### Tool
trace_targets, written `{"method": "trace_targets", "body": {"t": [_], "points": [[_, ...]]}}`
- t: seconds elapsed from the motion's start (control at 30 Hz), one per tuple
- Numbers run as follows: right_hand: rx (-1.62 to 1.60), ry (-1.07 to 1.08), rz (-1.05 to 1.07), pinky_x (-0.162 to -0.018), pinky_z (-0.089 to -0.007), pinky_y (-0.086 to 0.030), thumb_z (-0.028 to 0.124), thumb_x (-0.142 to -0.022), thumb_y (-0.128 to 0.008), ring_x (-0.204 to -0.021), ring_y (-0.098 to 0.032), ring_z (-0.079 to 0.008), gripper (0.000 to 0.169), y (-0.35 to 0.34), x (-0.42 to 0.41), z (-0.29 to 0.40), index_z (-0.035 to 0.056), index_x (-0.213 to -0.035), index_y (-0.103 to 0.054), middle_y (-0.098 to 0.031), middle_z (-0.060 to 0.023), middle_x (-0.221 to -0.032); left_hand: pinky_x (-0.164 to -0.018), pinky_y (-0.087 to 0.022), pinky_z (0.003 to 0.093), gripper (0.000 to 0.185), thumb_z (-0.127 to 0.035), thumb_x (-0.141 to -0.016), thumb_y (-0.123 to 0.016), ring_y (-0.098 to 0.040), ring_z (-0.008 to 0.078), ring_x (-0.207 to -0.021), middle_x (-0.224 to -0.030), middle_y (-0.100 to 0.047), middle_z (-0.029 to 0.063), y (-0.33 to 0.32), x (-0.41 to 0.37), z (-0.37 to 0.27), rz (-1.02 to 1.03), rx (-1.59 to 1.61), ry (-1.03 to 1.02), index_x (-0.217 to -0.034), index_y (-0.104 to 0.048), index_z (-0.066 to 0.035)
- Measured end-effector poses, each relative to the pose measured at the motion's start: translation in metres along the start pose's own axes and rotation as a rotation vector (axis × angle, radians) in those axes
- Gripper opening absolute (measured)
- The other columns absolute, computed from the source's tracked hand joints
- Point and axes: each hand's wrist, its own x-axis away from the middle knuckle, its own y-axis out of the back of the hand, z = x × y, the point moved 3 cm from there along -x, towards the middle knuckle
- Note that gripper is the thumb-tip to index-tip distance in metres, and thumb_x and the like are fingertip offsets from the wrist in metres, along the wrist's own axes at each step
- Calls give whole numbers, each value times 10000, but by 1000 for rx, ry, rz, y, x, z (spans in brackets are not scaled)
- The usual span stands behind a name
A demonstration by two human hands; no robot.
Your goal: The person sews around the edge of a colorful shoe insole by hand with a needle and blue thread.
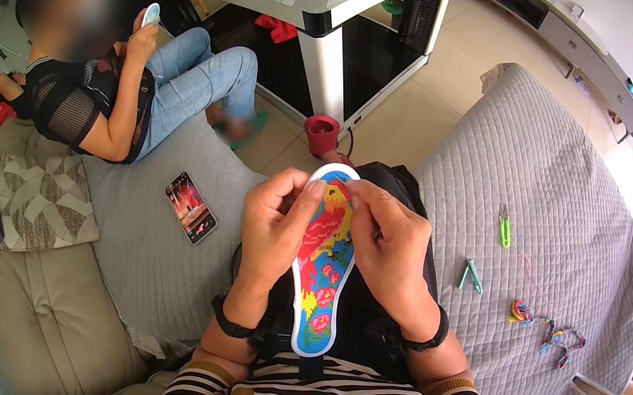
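Note:
A cross-stitch shoe insole (318, 242) with a white rim stands lengthwise before me, over my lap. Its printed grid shows a red and yellow bird above pink flowers on blue. My left hand (274, 222) grips the upper left edge, thumb on the front and fingers behind. At the upper right edge, my right hand (391, 241) pinches what looks like a thin needle (340, 181) against the insole's toe end. The right fingertips partly hide it. Any thread on it is too fine to make out.
On the quilted grey sofa cover to my right lie green thread snips (471, 276), a bright green tool (505, 228) and a braided bundle of colourful thread (548, 330). A smartphone (190, 208) lies left. Beyond it sits a person (115, 88) holding another insole (151, 14). A table (331, 18) stands ahead.

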Motion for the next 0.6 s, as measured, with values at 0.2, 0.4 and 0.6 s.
{"method": "trace_targets", "body": {"t": [0.2, 0.4, 0.6], "points": [[-6, 28, -3, -584, -338, -519, -70, -800, -605, -657, -654, -328, 227, 2, 0, 1, -48, -1026, -616, -644, -193, -799, -510, -346, 182, 195, -125, -945, -613, -450, -8, -584, -645, -561, -43, -3, 2, -10, 13, -67, -57, -804, -573, 3], [-3, 32, -46, -498, -237, -450, -48, -851, -600, -550, -585, -116, 161, 6, -1, 1, -40, -1004, -647, -639, -131, -715, -494, -365, 233, 89, -48, -891, -646, -500, 84, -542, -648, -561, 34, -7, 2, -14, -8, -307, -266, -834, -595, -1], [-90, -183, 39, -546, -314, -497, -18, -891, -575, -590, -636, -250, 112, 12, -2, -10, -33, -999, -551, -614, -178, -713, -495, -419, 357, 152, 40, -786, -677, -535, 275, -553, -691, -546, 121, -25, 3, -27, 60, -697, -727, -930, -642, 10]]}}
